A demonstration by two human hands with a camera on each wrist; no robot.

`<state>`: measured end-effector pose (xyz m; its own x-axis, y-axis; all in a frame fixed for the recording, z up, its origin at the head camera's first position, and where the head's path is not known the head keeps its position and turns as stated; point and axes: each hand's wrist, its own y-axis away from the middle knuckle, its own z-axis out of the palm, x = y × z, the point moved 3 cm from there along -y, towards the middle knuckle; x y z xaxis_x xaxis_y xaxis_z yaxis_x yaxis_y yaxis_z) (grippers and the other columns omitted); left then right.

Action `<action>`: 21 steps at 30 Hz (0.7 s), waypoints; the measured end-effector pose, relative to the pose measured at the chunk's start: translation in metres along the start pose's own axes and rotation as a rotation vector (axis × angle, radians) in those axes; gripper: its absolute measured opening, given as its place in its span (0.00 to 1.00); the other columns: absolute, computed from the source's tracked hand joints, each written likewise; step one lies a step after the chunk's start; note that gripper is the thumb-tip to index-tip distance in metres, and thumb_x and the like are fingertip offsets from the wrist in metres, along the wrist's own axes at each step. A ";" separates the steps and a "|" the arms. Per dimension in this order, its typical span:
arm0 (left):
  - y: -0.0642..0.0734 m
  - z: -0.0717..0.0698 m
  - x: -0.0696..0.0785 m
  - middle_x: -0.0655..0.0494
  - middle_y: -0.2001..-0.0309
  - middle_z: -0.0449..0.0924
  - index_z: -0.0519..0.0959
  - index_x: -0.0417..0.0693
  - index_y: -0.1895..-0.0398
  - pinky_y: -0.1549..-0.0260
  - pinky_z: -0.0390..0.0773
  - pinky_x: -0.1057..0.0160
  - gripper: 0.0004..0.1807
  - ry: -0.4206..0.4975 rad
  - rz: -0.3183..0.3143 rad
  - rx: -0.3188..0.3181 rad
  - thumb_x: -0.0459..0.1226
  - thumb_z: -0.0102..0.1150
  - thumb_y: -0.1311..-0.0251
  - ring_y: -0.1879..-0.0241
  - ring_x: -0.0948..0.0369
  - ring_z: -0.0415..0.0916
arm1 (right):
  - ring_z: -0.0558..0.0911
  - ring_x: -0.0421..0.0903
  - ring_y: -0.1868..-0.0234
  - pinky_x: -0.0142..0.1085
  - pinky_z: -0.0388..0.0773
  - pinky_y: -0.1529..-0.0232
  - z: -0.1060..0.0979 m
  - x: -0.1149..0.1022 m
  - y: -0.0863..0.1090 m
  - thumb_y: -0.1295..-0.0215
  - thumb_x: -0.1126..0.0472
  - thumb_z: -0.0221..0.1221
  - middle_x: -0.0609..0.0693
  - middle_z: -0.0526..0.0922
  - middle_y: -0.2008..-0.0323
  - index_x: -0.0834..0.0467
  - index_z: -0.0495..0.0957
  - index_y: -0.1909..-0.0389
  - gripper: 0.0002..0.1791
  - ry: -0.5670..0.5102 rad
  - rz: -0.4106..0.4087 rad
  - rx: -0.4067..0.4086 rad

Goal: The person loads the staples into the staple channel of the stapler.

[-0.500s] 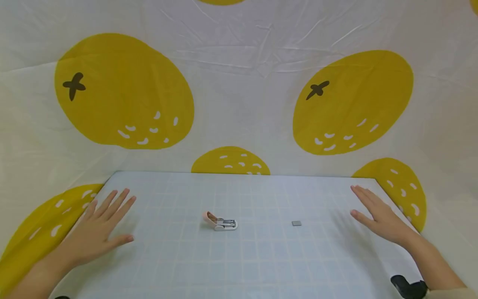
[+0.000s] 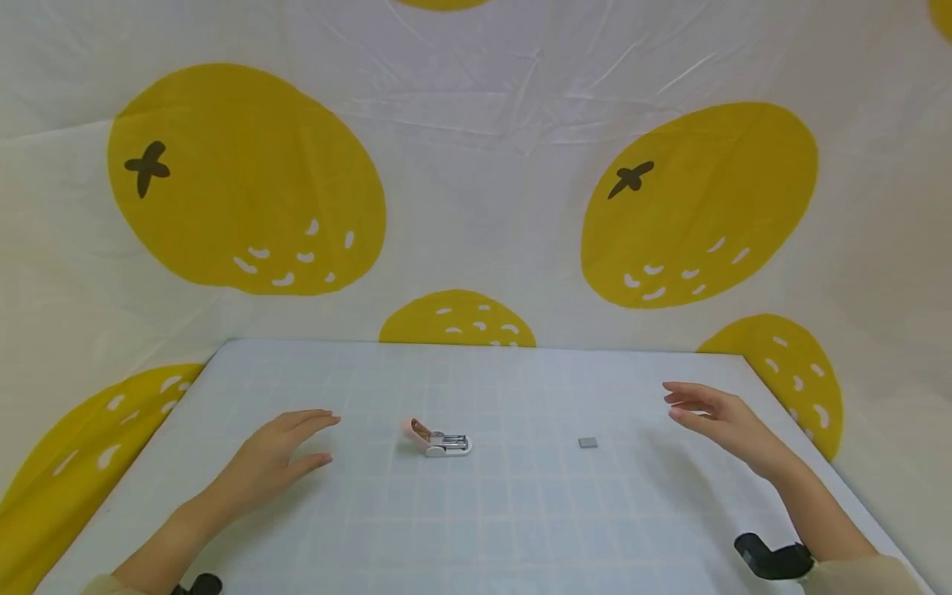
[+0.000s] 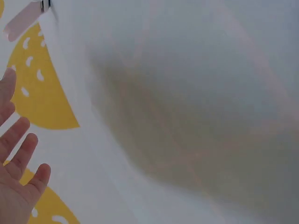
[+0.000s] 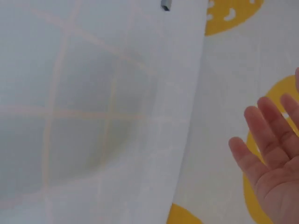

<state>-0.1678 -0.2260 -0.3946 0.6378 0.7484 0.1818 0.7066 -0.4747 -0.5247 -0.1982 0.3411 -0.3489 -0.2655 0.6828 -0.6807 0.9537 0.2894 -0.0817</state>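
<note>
A small stapler (image 2: 446, 445) with a pink lid swung up lies on the table between the hands in the head view, its silver channel showing. To its right is a small grey strip of staples (image 2: 587, 443). My left hand (image 2: 278, 454) hovers over the table left of the stapler, fingers extended and nothing held. My right hand (image 2: 721, 421) is raised to the right of the staples, fingers relaxed and nothing in it. The left wrist view catches the stapler's pink lid (image 3: 23, 21) at its top corner; the right wrist view shows the staples (image 4: 166, 4) at its top edge.
A white table (image 2: 476, 529) with a faint grid spans the front. Behind and beside it hangs a white cloth (image 2: 483, 207) with large yellow fruit prints. Black wrist camera mounts (image 2: 773, 558) sit at both wrists.
My left hand has moved right, toward the stapler, and its spread fingers have come together. The right hand has shifted left toward the staples. The stapler and staples stay in place.
</note>
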 end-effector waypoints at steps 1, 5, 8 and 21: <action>-0.003 0.004 0.003 0.50 0.51 0.78 0.78 0.44 0.50 0.57 0.75 0.51 0.28 0.033 -0.028 -0.014 0.38 0.72 0.58 0.52 0.51 0.75 | 0.76 0.29 0.57 0.28 0.77 0.59 0.003 0.001 -0.002 0.33 0.58 0.55 0.61 0.77 0.49 0.63 0.66 0.38 0.25 -0.017 0.006 -0.008; -0.011 0.018 0.014 0.54 0.51 0.78 0.77 0.44 0.48 0.59 0.77 0.52 0.25 0.173 -0.162 -0.072 0.38 0.69 0.51 0.54 0.54 0.76 | 0.78 0.37 0.58 0.27 0.76 0.59 0.017 0.007 -0.009 0.35 0.58 0.57 0.63 0.77 0.52 0.64 0.67 0.39 0.26 -0.073 0.035 -0.062; -0.018 0.026 0.021 0.54 0.51 0.78 0.75 0.44 0.46 0.61 0.78 0.56 0.25 0.262 -0.227 -0.092 0.39 0.67 0.48 0.58 0.57 0.77 | 0.78 0.43 0.58 0.27 0.76 0.59 0.029 0.012 -0.014 0.37 0.58 0.60 0.62 0.78 0.54 0.64 0.68 0.39 0.27 -0.109 0.067 -0.095; -0.043 0.060 0.040 0.48 0.51 0.78 0.76 0.40 0.47 0.64 0.78 0.68 0.22 0.504 -0.316 -0.118 0.34 0.66 0.47 0.64 0.62 0.79 | 0.76 0.46 0.63 0.28 0.77 0.63 0.070 0.022 -0.029 0.44 0.62 0.65 0.57 0.78 0.63 0.68 0.73 0.47 0.25 -0.204 0.068 -0.183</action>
<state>-0.1912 -0.1479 -0.4148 0.4380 0.5639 0.7001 0.8962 -0.3354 -0.2906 -0.2214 0.3011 -0.4125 -0.1506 0.5608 -0.8141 0.9221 0.3766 0.0889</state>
